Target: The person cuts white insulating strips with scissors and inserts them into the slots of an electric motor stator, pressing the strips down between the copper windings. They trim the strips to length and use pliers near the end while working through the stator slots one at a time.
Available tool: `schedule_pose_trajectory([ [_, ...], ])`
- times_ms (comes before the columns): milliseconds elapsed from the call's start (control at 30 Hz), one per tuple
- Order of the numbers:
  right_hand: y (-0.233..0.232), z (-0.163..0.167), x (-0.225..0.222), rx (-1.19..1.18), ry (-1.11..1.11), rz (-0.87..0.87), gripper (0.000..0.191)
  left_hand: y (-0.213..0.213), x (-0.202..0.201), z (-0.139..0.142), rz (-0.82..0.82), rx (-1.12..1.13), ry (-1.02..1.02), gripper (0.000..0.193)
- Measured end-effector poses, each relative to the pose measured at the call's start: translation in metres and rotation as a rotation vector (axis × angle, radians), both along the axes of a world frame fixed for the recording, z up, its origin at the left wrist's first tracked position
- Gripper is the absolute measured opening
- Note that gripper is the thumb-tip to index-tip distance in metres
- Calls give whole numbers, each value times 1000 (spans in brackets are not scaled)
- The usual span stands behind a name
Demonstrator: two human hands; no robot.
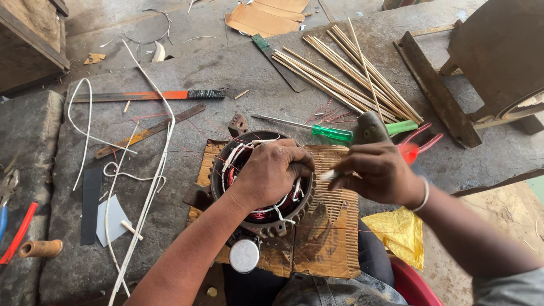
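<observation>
Both hands: left (272,170) curled palm-down, right (378,171) pinched, knuckles up.

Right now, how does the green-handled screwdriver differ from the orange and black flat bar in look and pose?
The green-handled screwdriver has a thin round steel shaft and a clear green handle; the orange and black flat bar is a flat strip, wider and longer. The screwdriver lies near the right hand, slightly tilted; the bar lies almost level, further left. Both rest untouched on the grey workbench.

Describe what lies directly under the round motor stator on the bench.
The motor stator rests on a torn sheet of corrugated cardboard. The left hand covers much of its middle; whatever lies beneath the cardboard is hidden.
</observation>
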State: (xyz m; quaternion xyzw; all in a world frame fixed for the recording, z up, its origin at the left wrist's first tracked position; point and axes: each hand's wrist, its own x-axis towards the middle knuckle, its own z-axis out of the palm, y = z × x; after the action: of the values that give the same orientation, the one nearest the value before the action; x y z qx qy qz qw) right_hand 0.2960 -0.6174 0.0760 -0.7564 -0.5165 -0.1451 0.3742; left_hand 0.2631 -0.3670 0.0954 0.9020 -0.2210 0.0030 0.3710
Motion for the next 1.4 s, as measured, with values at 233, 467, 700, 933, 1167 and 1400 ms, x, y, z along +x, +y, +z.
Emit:
schedule_pose_trajectory([
  [233, 29, -66, -31, 342, 468, -337, 37, 2, 1, -1, -19, -52, 28, 11],
  [467, 47, -72, -34, 512, 477, -296, 35, 3, 3, -4, -13, -20, 28, 16],
  [700, 47, -71, -33, 493, 550, -275, 27, 1, 3, -4, -8, -3, -45, 13],
  [933, -10, -61, -33, 545, 845, -164, 29, -1, 0, -2, 21, -65, 81, 12],
  [1167, -28, -61, -35, 398, 1173, -175, 20, 2, -1, -4, 24, -122, 100, 16],
  [1400, -1, -41, -37, 612, 1528, 73, 25, 3, 0, -6, 19, -107, 73, 18],
])
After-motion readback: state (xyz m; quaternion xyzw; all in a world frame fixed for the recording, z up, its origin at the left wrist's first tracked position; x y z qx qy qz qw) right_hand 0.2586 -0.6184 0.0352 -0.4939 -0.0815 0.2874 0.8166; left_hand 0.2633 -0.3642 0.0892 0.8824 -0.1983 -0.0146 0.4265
